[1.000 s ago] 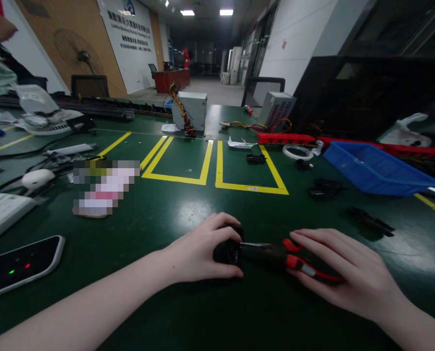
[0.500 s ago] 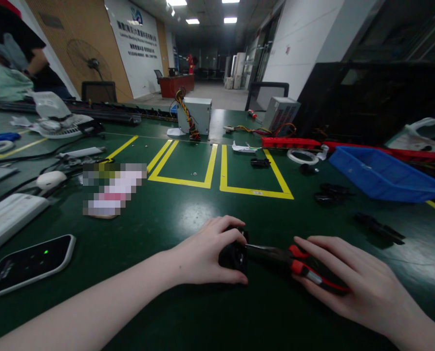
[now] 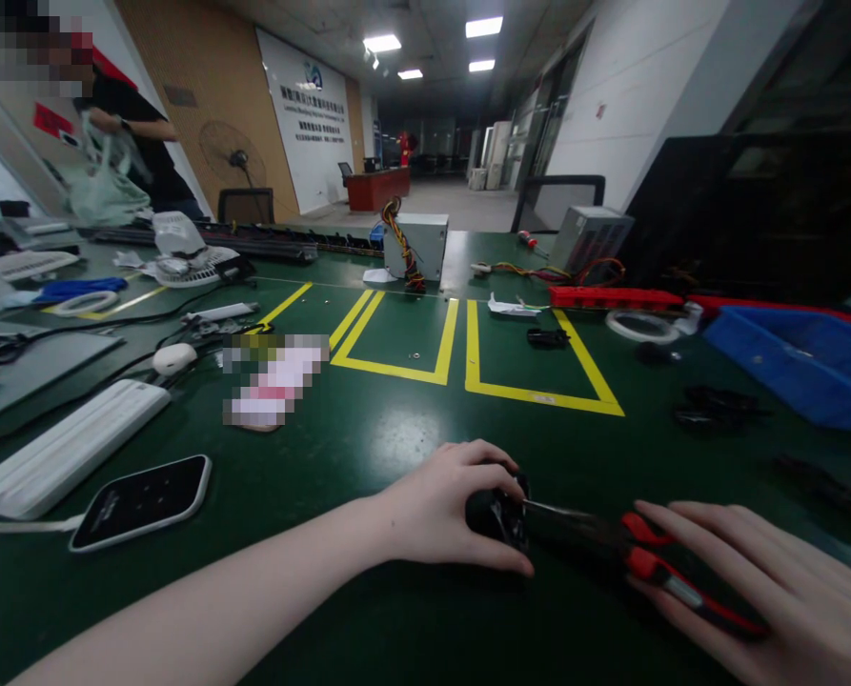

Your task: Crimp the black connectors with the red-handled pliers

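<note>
My left hand (image 3: 460,510) is curled round a small black part (image 3: 497,519) of a kind I cannot make out, close above the green table. In my right hand (image 3: 768,581) is a pair of long-nose pliers (image 3: 646,553) with red and black handles. The jaw tips of the pliers reach the right side of the black part, near my left fingertips. Whether the jaws grip something there is too small to tell. My right fingers lie along both sides of the handles.
Yellow tape outlines (image 3: 389,370) mark the green tabletop ahead. To the right are black parts (image 3: 718,408) and a blue bin (image 3: 803,362). A white-rimmed device (image 3: 143,500) and a power strip (image 3: 74,448) lie left. Power supplies (image 3: 429,248) stand behind; a person (image 3: 146,143) holds a bag.
My view has swung left and up, so the table and both hands appear farther right. The pliers still reach the black part. The person at far left has come more into view.
</note>
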Available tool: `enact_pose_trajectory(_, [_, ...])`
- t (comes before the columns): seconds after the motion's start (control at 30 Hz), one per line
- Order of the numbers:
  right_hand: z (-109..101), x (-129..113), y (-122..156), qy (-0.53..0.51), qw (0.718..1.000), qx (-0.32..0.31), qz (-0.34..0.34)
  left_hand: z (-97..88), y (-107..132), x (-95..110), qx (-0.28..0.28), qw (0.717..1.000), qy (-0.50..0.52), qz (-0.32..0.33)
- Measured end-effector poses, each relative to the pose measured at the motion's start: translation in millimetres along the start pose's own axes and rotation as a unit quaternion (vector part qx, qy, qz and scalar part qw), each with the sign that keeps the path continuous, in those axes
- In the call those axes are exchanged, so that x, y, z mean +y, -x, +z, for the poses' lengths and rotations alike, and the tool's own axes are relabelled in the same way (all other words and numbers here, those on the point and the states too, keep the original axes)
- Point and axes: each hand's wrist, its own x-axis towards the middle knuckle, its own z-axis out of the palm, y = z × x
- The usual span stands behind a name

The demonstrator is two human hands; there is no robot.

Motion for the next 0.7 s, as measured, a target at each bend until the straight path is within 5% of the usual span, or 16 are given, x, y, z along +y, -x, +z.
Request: enact_pose_trajectory(0.7, [-8.2, -1.5, -14.6, -0.1, 0.994, -0.04, 0.02, -1.9, 2.4, 2.5, -0.015, 0.997, 0.071, 0.008])
